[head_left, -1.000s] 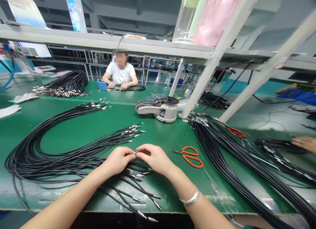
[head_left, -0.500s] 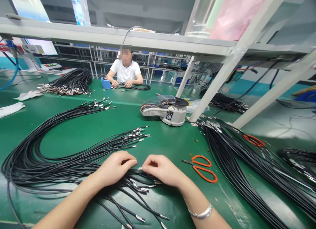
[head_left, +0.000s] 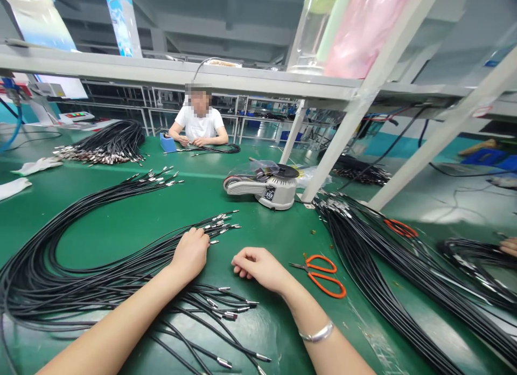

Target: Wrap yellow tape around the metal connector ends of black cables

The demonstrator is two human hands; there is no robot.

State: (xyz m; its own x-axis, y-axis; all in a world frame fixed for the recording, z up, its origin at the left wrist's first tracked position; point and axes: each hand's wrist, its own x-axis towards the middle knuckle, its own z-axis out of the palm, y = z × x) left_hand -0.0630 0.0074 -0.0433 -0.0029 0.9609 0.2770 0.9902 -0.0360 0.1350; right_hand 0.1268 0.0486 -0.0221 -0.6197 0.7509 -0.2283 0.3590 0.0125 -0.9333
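Note:
My left hand (head_left: 191,253) lies on a bundle of black cables (head_left: 133,255), its fingers closed around cable near the silver-tipped ends; how many strands it grips is hidden. To its right, my right hand (head_left: 258,267) hovers over the green table with loosely curled fingers and nothing visible in them. Below both hands, loose cable ends with silver metal connectors (head_left: 230,316) fan out toward the near edge. The bundle bends in a wide U on the left, its other ends (head_left: 161,176) lying further back.
Orange-handled scissors (head_left: 323,275) lie right of my right hand. A grey tape dispenser (head_left: 278,194) stands behind, beside a white shelf post (head_left: 333,148). More black cables (head_left: 375,262) run along the right. Across the table, a person (head_left: 198,122) handles cables; another hand (head_left: 509,245) shows at far right.
My left hand has moved forward and left onto the cable bundle. The silver cable end at my right fingertips no longer shows there. The view has shifted slightly.

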